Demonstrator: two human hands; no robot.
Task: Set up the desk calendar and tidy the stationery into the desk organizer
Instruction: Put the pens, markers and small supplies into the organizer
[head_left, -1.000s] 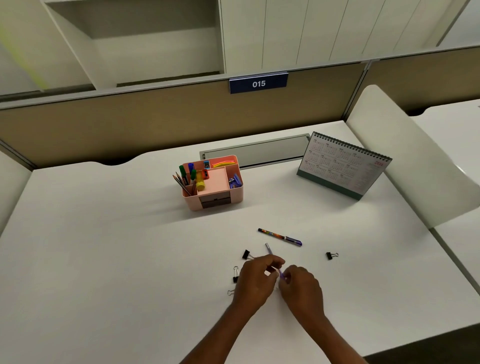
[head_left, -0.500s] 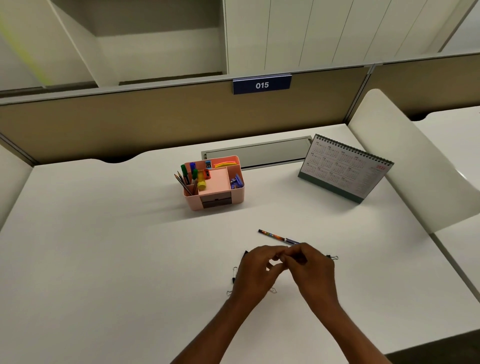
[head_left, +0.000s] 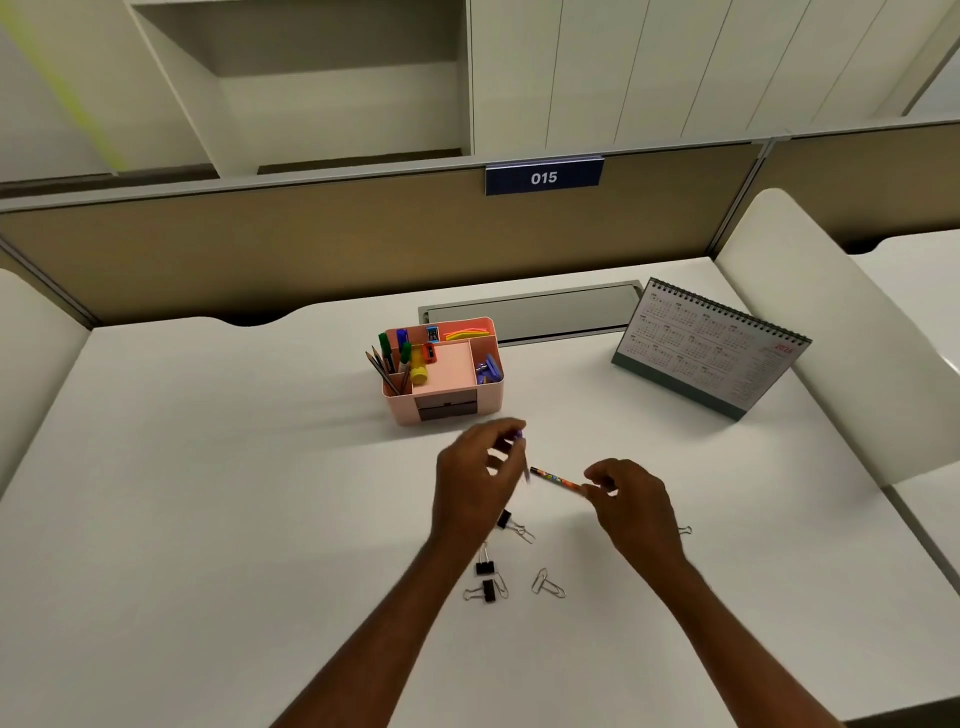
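Note:
My left hand (head_left: 475, 480) hovers in front of the pink desk organizer (head_left: 491, 397) and pinches a thin purple pen (head_left: 522, 454), which is blurred by motion. My right hand (head_left: 631, 501) is to its right, its thumb and fingers curled round the right end of a patterned pen (head_left: 555, 477) lying on the white desk (head_left: 208, 519). The organizer holds pencils, markers, a glue stick and clips. The desk calendar (head_left: 709, 345) stands upright at the back right.
Three black binder clips (head_left: 485, 565) and a wire paper clip (head_left: 546, 583) lie near my left wrist. The wire loop of another clip (head_left: 685, 530) shows beside my right wrist. A grey cable hatch (head_left: 530, 314) sits behind the organizer. A white divider (head_left: 841, 332) borders the right side.
My hands have separated. The left one lifted the purple pen up and toward the organizer; the right one moved right onto the patterned pen's end. The clips beneath are now uncovered.

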